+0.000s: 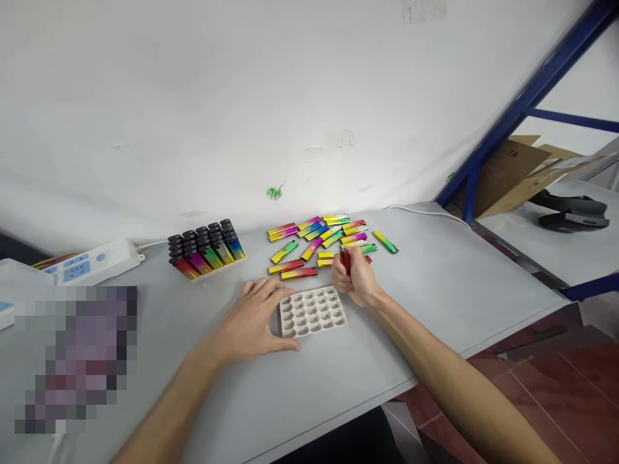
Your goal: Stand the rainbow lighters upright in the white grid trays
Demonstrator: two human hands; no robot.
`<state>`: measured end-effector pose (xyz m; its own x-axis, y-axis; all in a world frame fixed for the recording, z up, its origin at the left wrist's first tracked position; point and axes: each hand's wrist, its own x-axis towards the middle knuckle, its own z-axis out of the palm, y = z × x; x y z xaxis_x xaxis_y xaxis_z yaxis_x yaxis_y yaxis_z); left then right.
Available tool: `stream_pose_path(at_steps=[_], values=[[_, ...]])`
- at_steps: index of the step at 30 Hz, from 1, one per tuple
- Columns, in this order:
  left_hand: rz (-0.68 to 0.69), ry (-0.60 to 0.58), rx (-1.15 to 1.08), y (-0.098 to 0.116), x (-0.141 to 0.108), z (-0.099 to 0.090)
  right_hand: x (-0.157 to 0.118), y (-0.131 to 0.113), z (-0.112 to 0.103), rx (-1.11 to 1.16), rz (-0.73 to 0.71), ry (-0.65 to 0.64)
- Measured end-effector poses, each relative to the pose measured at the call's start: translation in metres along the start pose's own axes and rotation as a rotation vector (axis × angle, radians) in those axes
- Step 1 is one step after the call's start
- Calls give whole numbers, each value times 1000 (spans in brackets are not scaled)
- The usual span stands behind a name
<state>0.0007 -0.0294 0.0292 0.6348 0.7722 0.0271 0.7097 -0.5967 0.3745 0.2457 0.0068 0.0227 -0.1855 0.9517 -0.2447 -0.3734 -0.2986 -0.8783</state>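
A white tray [314, 312] with rows of holes lies flat on the grey table, its holes showing nothing in them. My left hand [254, 319] rests at the tray's left side, fingers spread, index finger by the upper left corner and thumb below the lower edge. Just beyond the tray's upper right corner, my right hand [356, 277] is closed around a red lighter [345, 259], held upright and partly hidden by the fingers. Several loose lighters [293, 265] in shiny yellow, red, green, blue and purple lie scattered behind both hands.
A second tray [213, 272] full of upright lighters with black tops stands at the left near the wall. A white power strip [97, 264] and a blurred-out object [87, 361] lie further left. On the right are a blue metal frame [527, 96] and a cardboard box [512, 171].
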Motion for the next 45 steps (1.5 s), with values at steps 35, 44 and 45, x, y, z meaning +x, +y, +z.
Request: stream_pose_path(at_steps=[35, 44, 45], values=[[-53, 43, -125, 9, 7, 12, -17, 9, 17, -1251, -652, -193], [-115, 3, -135, 8, 7, 9, -24, -23, -70, -1549, -233, 495], [-128, -6, -138, 9, 7, 9, -26, -22, -73, -1548, -212, 453]])
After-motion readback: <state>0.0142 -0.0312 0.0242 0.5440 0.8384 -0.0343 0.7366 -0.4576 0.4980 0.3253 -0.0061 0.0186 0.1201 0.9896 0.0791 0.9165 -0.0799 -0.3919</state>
